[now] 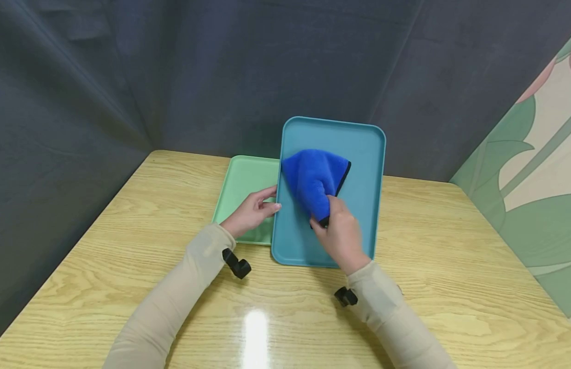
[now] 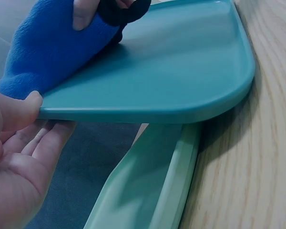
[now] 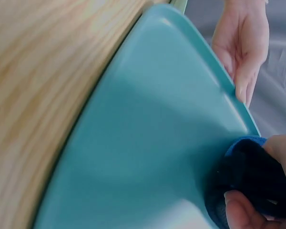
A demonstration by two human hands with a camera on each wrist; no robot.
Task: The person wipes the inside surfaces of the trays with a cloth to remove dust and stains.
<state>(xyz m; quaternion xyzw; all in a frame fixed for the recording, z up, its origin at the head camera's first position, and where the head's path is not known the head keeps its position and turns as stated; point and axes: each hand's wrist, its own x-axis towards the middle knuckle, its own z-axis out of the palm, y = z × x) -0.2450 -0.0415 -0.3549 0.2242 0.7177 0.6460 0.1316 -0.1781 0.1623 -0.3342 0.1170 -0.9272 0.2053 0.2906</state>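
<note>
The teal-blue tray is tilted, its near edge low at the table and its far side raised. My left hand pinches its left rim, thumb on top and fingers underneath, as the left wrist view shows. In my right hand is a bunched blue cloth with dark edging, gripped near its lower end. The cloth spreads over the upper middle of the tray. In the right wrist view, the held part of the cloth shows a dark side.
A light green tray lies on the wooden table, partly covered by the teal-blue tray. Behind the table hangs a dark curtain. At the right stands a panel with a leaf and flower pattern.
</note>
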